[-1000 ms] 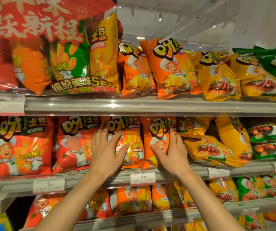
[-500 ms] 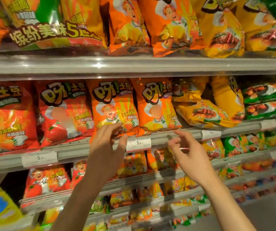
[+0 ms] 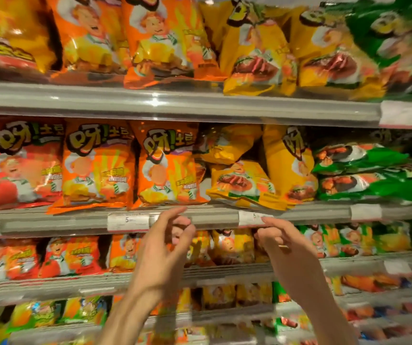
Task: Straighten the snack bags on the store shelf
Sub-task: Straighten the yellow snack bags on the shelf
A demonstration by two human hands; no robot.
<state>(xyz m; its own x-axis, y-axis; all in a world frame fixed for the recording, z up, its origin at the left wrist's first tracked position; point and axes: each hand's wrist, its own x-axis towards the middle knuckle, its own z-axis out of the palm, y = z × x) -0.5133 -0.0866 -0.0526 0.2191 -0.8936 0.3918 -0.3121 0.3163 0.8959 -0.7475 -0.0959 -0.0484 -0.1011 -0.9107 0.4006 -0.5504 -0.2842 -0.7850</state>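
Note:
Two orange snack bags [image 3: 98, 168] [image 3: 167, 168] stand upright side by side on the middle shelf [image 3: 200, 216], with a red bag [image 3: 23, 165] to their left. To their right, yellow bags [image 3: 242, 180] lie slumped and tilted, and green bags [image 3: 359, 170] lie flat in a stack. My left hand [image 3: 167, 247] hovers in front of the shelf rail below the orange bags, fingers loosely curled, holding nothing. My right hand [image 3: 282, 240] hovers below the yellow bags near a price tag [image 3: 252, 217], fingers relaxed and empty.
The upper shelf [image 3: 175, 103] carries orange, yellow and green bags leaning forward. Lower shelves [image 3: 225, 272] hold smaller bags of the same kinds. White price tags sit along each rail. The picture is blurred by motion.
Both hands have come off the orange bags and dropped below the shelf rail. The view has shifted to the right, bringing the yellow and green bags toward the middle.

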